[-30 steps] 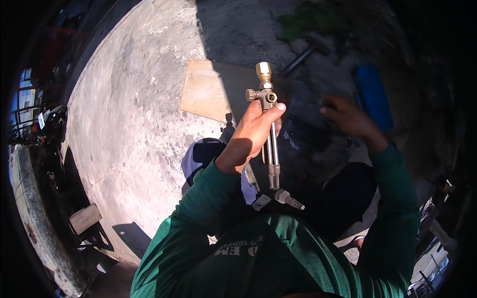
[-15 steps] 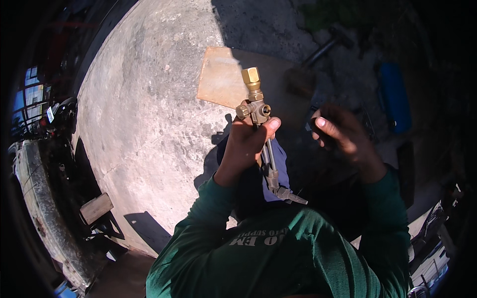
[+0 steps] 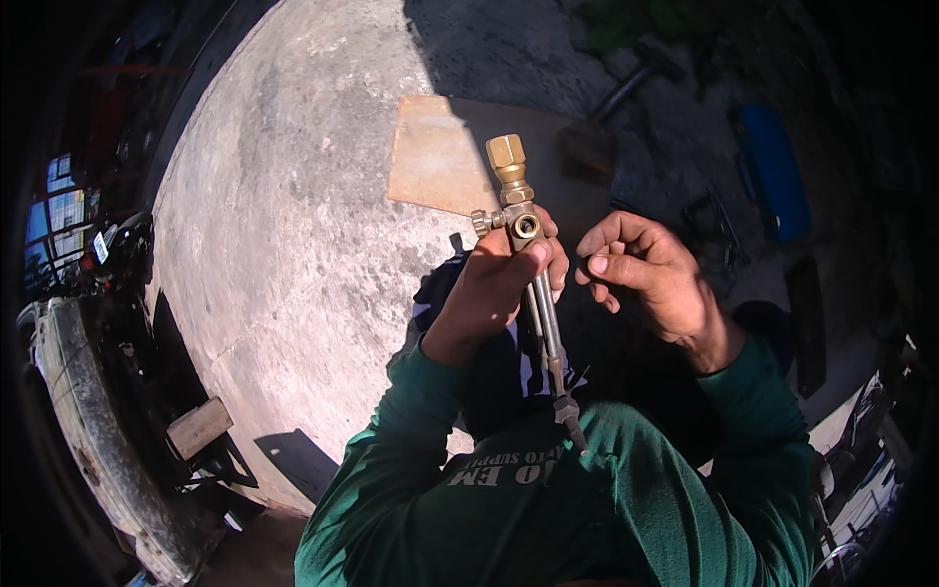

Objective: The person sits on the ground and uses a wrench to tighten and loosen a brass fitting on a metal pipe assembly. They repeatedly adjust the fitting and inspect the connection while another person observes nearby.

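A brass-bodied gas torch (image 3: 552, 333) is gripped in my left hand (image 3: 481, 298), just below its valve block. Its hex fitting points away from me, and its twin tubes and narrow tip reach back toward my shirt. A ribbed brass knob (image 3: 480, 223) sticks out on the left of the block, and a round open port (image 3: 526, 227) faces up. To the right of the torch, apart from it, is my right hand (image 3: 663, 289). Its thumb and fingers are curled together in a pinch; anything between them is too small or hidden to name.
A tan board (image 3: 435, 152) lies on the concrete floor (image 3: 293, 196), partly in shade. Beyond my right hand are a hammer (image 3: 626, 90), a dark block (image 3: 589, 155) and a blue cylindrical object (image 3: 775, 174). A wooden block (image 3: 199, 428) and a long worn panel (image 3: 98, 430) are at left.
The torch has turned more upright, its tip swinging left and toward me. My right hand has come left, closer to the valve block, and into the sunlight.
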`<state>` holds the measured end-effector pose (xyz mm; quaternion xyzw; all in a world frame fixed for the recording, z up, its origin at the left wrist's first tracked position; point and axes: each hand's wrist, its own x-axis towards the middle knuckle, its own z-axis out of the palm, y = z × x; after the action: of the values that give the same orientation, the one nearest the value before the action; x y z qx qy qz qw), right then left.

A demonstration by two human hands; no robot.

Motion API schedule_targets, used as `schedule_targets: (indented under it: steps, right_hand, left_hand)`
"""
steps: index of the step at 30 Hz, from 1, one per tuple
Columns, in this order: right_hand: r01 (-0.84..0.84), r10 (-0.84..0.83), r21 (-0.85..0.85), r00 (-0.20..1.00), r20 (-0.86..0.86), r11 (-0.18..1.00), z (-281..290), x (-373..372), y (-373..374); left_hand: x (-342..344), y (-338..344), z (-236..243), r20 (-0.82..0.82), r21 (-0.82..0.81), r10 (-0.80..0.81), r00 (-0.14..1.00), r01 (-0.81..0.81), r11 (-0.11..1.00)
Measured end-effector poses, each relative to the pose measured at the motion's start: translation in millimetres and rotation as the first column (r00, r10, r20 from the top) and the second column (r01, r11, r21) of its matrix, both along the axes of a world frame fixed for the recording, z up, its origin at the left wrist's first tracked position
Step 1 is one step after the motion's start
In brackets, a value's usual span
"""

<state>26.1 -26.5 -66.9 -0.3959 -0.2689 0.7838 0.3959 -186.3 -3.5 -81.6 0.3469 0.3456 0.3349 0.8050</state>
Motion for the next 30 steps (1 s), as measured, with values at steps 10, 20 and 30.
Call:
schedule_targets:
  steps: [10,20,30]
  right_hand:
    - [0.038,-0.040,-0.022,0.996,-0.080,0.999,-8,7,-18]
    - [0.043,-0.043,0.011,0.998,-0.045,0.999,-8,20,-25]
    - [0.066,-0.063,0.048,0.997,-0.049,0.997,-3,26,-31]
  left_hand:
    - [23,-38,-12,0.113,0.004,-0.054,0.992,0.054,0.999]
    - [25,-32,-9,0.070,0.082,-0.205,0.976,0.200,0.976]
    - [32,-35,-9,0.130,0.074,-0.216,0.968,0.208,0.975]
